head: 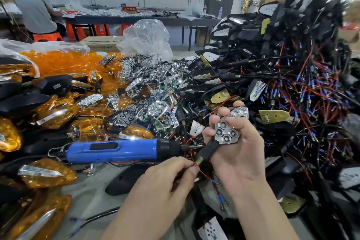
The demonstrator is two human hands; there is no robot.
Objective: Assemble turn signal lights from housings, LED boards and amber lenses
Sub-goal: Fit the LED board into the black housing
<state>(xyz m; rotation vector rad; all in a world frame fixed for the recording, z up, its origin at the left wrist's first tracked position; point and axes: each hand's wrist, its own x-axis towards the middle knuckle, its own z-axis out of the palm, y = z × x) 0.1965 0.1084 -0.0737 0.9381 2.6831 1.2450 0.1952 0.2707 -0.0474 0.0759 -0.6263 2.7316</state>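
Note:
My right hand grips a chrome reflector piece with several round LED cups, together with a black housing stem ending in a brass thread. My left hand pinches the red wire coming out of that brass end. Amber lenses lie heaped in a clear bag at the left. Loose chrome reflectors are piled in the middle. Black housings with red and black wires tower on the right.
A blue electric screwdriver lies on the table just left of my hands. Finished amber lights are stacked at the near left. A black housing lies under my left wrist. A person sits at a far table, back left.

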